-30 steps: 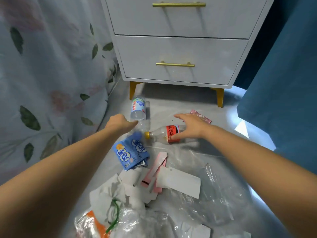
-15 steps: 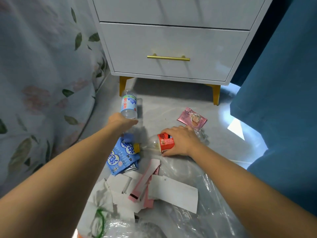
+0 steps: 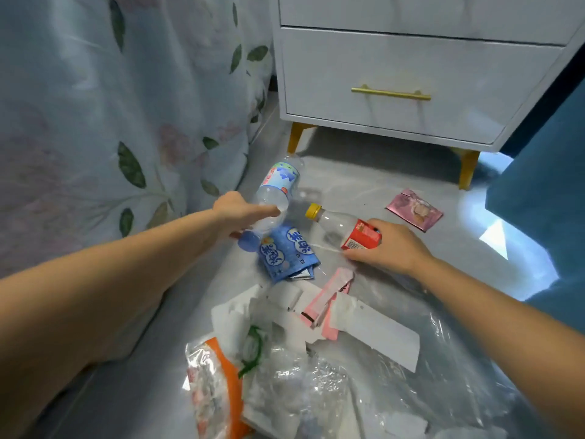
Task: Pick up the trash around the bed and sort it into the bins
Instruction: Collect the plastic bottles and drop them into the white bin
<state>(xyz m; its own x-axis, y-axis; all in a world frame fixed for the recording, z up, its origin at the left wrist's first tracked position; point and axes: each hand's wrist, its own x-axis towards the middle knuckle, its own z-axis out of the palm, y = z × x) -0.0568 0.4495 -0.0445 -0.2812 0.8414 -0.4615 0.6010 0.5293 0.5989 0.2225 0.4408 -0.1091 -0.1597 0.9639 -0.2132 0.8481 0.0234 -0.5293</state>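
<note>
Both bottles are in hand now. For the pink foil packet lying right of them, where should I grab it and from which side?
The pink foil packet lies flat on the floor, so there is nothing to wrap around. Probably best to pinch its near corner from the right hand's side, sliding a fingertip under the edge. That hand currently holds the red-label bottle, and the left hand the blue-label bottle.

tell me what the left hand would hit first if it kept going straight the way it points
The left hand already grips the blue-label bottle. Going straight on, up and to the right, it would probably meet the white nightstand first, though depth is unclear.
</note>
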